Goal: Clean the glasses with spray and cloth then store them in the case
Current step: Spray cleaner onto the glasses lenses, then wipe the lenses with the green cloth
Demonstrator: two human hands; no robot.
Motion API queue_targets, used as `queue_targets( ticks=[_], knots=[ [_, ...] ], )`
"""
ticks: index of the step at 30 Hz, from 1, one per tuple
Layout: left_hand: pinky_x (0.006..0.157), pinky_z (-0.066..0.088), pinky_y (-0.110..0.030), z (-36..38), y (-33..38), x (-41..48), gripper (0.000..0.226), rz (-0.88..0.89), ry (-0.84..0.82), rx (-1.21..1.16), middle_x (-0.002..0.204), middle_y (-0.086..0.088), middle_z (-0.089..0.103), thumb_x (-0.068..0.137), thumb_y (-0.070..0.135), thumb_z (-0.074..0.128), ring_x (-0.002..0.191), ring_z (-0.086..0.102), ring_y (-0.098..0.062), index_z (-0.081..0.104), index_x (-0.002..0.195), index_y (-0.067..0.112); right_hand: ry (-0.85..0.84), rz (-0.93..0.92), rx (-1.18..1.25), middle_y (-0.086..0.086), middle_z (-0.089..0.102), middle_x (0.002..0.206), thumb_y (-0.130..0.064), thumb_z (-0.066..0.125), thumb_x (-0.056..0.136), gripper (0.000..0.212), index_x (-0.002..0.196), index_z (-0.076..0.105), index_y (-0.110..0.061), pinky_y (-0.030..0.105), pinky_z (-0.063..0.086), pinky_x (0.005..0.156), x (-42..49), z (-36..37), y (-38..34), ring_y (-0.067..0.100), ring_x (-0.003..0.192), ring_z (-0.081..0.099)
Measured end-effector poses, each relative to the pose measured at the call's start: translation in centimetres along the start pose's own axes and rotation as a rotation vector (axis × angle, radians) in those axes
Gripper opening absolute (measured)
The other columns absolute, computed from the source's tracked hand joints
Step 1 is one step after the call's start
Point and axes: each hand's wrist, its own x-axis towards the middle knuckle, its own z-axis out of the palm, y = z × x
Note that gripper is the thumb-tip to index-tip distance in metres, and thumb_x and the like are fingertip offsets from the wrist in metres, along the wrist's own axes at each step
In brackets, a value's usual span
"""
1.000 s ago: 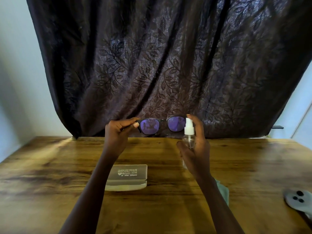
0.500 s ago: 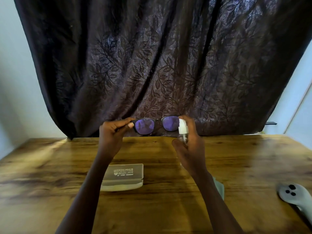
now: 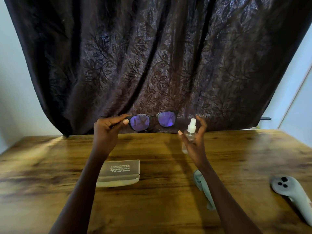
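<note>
My left hand [image 3: 106, 132] holds black-framed glasses [image 3: 152, 121] by their left temple, lifted above the far side of the table; the lenses reflect purple. To the right of the glasses, my right hand [image 3: 194, 141] holds a small clear spray bottle [image 3: 190, 134] with a white nozzle, upright, index finger lifted off the nozzle. A grey-beige glasses case [image 3: 118, 173] lies shut on the wooden table [image 3: 160, 208] under my left forearm. A pale green cloth [image 3: 203, 186] lies on the table, partly hidden by my right forearm.
A grey handheld controller [image 3: 290, 190] lies at the table's right edge. A dark leaf-patterned curtain [image 3: 152, 65] hangs right behind the table. Pale walls show on both sides.
My right hand with the spray bottle has moved right, away from the glasses, and its index finger has lifted off the nozzle. The glasses stay held up in my left hand.
</note>
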Motion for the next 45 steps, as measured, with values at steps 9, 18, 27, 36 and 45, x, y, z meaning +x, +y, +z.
queue_targets(
  ticks=[9, 18, 27, 36, 45],
  knots=[
    [0.083, 0.051, -0.021, 0.7, 0.3, -0.3, 0.031, -0.011, -0.027, -0.026, 0.105, -0.011, 0.062, 0.078, -0.002, 0.060, 0.082, 0.062, 0.008, 0.055, 0.108, 0.005, -0.076, 0.276, -0.067, 0.003, 0.051, 0.088, 0.019, 0.057, 0.078, 0.061, 0.123, 0.025, -0.005, 0.009, 0.049, 0.058, -1.8, -2.0, 7.2, -0.007, 0.069, 0.059],
    [0.089, 0.050, -0.041, 0.6, 0.3, -0.6, 0.032, -0.039, -0.037, -0.020, 0.107, -0.016, 0.061, 0.079, -0.001, 0.060, 0.083, 0.062, 0.005, 0.054, 0.110, 0.003, -0.057, 0.430, -0.118, -0.004, 0.054, 0.082, 0.007, 0.062, 0.081, 0.052, 0.126, 0.037, -0.002, 0.010, 0.049, 0.059, -2.3, -2.6, 9.2, 0.007, 0.074, 0.054],
    [0.088, 0.051, -0.039, 0.7, 0.2, -0.4, 0.032, -0.022, -0.032, -0.040, 0.110, -0.013, 0.060, 0.080, 0.002, 0.060, 0.085, 0.062, 0.005, 0.054, 0.110, 0.006, 0.045, 0.549, -0.178, 0.014, 0.051, 0.110, 0.015, 0.070, 0.067, 0.087, 0.135, 0.023, -0.008, 0.040, 0.049, 0.083, -3.5, -3.9, 6.6, 0.024, 0.099, 0.054],
    [0.087, 0.051, -0.033, 1.1, -0.3, -0.6, 0.031, -0.012, -0.047, -0.030, 0.109, -0.015, 0.061, 0.080, -0.001, 0.058, 0.088, 0.063, -0.005, 0.053, 0.110, 0.001, -0.775, 0.464, -1.052, 0.006, 0.011, 0.154, -0.011, 0.049, 0.091, 0.060, 0.144, 0.024, -0.020, 0.038, 0.031, 0.107, -8.5, -7.4, 4.5, 0.024, 0.139, 0.017],
    [0.081, 0.052, -0.032, 1.1, -0.2, -1.2, 0.031, 0.000, -0.050, -0.015, 0.103, -0.010, 0.063, 0.080, -0.001, 0.060, 0.080, 0.061, 0.008, 0.053, 0.109, 0.003, -0.348, 0.260, -0.856, 0.010, 0.067, 0.065, -0.001, 0.065, 0.064, 0.004, 0.063, 0.068, 0.001, 0.022, 0.040, 0.054, -8.3, -7.2, 2.5, 0.022, 0.063, 0.064]
  ],
)
